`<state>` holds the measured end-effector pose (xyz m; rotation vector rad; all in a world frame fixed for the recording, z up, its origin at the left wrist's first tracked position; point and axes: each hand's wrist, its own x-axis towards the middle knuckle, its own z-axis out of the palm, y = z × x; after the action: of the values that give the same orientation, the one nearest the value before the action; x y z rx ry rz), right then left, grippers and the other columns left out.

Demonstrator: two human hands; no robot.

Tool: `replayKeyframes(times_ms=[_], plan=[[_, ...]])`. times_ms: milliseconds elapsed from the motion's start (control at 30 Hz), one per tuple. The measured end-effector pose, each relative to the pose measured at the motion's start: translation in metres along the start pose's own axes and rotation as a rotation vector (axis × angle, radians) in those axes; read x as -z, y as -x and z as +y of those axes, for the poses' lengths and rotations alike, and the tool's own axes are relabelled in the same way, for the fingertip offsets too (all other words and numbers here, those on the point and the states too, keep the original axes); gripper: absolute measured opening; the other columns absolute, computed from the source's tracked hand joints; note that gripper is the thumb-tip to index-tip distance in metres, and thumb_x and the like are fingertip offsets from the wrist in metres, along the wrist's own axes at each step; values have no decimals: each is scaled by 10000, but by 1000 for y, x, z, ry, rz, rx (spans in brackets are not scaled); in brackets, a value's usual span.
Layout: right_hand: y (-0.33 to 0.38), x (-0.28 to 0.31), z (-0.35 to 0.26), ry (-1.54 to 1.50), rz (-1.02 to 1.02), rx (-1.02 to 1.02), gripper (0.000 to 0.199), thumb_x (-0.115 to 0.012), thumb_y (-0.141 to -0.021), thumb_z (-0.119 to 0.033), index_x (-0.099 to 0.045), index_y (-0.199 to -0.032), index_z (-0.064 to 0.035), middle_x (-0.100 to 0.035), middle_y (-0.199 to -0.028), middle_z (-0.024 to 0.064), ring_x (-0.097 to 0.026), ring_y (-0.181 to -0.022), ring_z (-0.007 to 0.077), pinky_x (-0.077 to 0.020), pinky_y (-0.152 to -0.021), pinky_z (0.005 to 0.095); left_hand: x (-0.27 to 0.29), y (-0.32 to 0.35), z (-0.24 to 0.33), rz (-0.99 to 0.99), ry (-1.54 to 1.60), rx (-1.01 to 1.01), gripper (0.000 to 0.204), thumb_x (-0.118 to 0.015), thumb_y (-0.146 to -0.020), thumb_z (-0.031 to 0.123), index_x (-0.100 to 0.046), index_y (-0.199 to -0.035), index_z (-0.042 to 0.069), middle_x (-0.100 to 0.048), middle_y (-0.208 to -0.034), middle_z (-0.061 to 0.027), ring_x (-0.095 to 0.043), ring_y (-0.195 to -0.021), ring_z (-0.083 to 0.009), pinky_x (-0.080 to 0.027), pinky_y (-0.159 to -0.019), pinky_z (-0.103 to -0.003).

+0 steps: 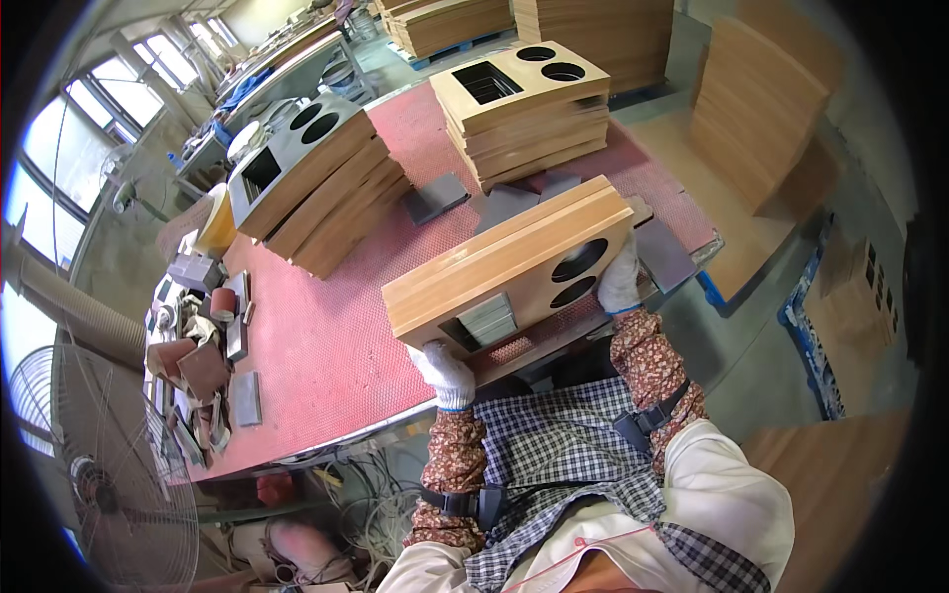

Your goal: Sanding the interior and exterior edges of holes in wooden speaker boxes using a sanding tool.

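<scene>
With my left fingers (441, 372) and right fingers (621, 281) grasping opposite ends of the cut-out wooden piece (532, 305) at the frame's centre, I should support it evenly above the red bench (326, 366) to avoid knocks.

Left of the left hand (443, 376), a broad stretch of red mat (321, 346) gives passage as far as the pile of blocks and cloths (203, 361) at the table's left side. Straight ahead, the held wooden workpiece (509, 259) bars the way, and beyond it a lane runs between the left stack (336, 198) and right stack (534, 143), a flat grey pad (435, 198) lying at its near end.
</scene>
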<state>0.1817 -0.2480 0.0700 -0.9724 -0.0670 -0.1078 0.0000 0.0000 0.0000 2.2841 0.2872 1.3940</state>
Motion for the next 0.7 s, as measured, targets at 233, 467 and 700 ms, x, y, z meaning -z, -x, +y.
replayKeyframes(times_ms=[233,467,700], plan=[[0,0,-6,-56,55,-38,546,-382,-1113,-445,-561,-1352,12,-633,-1239,93,-598,-1119,172,-483,-991,324,-6,5,4,30,-64,101,207,-508,-922,48,-579,-1095,-40,-579,-1070,-241,-573,-970,-437,-496,-847,-479],[-3,3,-7,54,7,106,504,-397,-1103,-429,-604,-1293,-10,-647,-1199,59,-607,-1098,160,-492,-978,319,-5,5,4,-34,-42,141,193,-518,-921,83,-595,-1053,-34,-590,-1021,-222,-581,-944,-412,-488,-822,-472],[-3,-11,-15,-70,100,41,466,-435,-1089,-425,-611,-1278,-37,-648,-1194,48,-605,-1112,150,-489,-984,310,-4,-10,23,47,-15,98,124,-501,-895,47,-569,-956,-37,-579,-986,-219,-566,-933,-412,-478,-809,-475]])
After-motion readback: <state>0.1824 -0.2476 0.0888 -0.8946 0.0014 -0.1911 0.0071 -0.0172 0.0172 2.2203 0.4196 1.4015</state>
